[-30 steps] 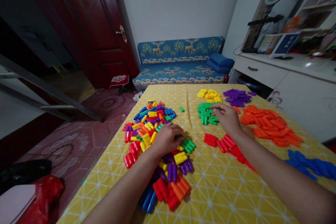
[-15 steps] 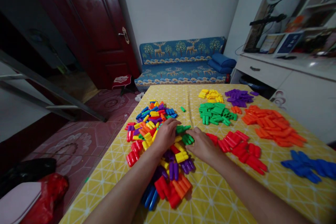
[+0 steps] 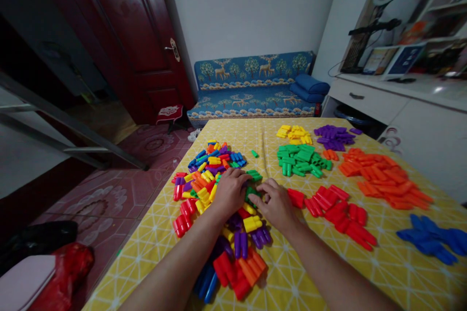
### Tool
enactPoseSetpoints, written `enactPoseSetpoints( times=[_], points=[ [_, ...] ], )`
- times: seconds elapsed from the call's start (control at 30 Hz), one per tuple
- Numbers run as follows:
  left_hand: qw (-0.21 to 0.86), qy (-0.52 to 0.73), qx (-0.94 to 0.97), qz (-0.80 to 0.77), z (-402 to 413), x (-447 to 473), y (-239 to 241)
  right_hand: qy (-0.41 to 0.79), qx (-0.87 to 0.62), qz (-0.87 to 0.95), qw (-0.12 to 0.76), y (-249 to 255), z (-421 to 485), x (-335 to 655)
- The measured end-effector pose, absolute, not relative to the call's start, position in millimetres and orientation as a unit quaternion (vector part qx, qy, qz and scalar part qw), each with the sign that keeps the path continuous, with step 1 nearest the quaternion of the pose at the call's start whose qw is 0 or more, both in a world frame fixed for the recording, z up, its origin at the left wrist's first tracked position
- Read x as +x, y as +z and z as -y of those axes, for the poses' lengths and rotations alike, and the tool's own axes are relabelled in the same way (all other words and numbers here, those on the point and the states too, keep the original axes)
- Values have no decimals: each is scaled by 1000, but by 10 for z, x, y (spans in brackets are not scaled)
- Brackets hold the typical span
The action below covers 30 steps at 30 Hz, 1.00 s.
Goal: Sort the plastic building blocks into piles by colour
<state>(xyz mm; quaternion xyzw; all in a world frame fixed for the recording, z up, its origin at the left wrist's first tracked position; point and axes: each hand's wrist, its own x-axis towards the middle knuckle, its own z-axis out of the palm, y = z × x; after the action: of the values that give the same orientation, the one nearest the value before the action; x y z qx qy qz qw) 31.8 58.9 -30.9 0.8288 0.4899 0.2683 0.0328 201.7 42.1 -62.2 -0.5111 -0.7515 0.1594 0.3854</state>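
My left hand (image 3: 230, 190) is over the right side of a mixed pile of bullet-shaped plastic toy blocks (image 3: 207, 182), its fingers curled against a green block (image 3: 251, 191). Facing it is my right hand (image 3: 276, 203), thumb and fingers apart, the thumb tip at the same green block. Just beyond the fingertips lies another green block (image 3: 255, 175). A yellow block (image 3: 252, 224) and purple blocks (image 3: 241, 245) lie below the hands. Part of the pile is hidden under my left hand and forearm.
Single-colour groups lie on the yellow tablecloth (image 3: 302, 272): green (image 3: 301, 158), yellow (image 3: 295, 134), purple (image 3: 333, 137), orange (image 3: 386, 180), red (image 3: 335, 209) and blue (image 3: 432, 238). One green block (image 3: 254, 154) lies apart. A blue sofa (image 3: 251, 85) stands beyond the table.
My right hand has shifted slightly left, and its fingers have parted. The green block between the hands now sits closer to my left fingers. The view has moved slightly.
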Motion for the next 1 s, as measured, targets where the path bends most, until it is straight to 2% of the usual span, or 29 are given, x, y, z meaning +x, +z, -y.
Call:
enactPoseSetpoints(
  times=[0.13, 0.23, 0.47, 0.6, 0.83, 1.0],
  points=[
    [51, 276, 821, -496, -577, 322, -277, 149, -475, 740, 453, -623, -454, 2038],
    [70, 328, 809, -482, -569, 327, -268, 135, -444, 760, 455, -602, -467, 2040],
    [140, 454, 767, -432, -538, 346, -264, 205, -433, 674, 562, -624, -486, 2049],
    [157, 453, 769, -422, -529, 342, -259, 223, -430, 690, 538, -675, -525, 2052],
    [175, 414, 797, -403, -506, 336, -219, 178, -454, 694, 529, -609, -507, 2073],
    [196, 415, 794, -399, -526, 345, -230, 211, -454, 691, 521, -596, -491, 2059]
  ],
)
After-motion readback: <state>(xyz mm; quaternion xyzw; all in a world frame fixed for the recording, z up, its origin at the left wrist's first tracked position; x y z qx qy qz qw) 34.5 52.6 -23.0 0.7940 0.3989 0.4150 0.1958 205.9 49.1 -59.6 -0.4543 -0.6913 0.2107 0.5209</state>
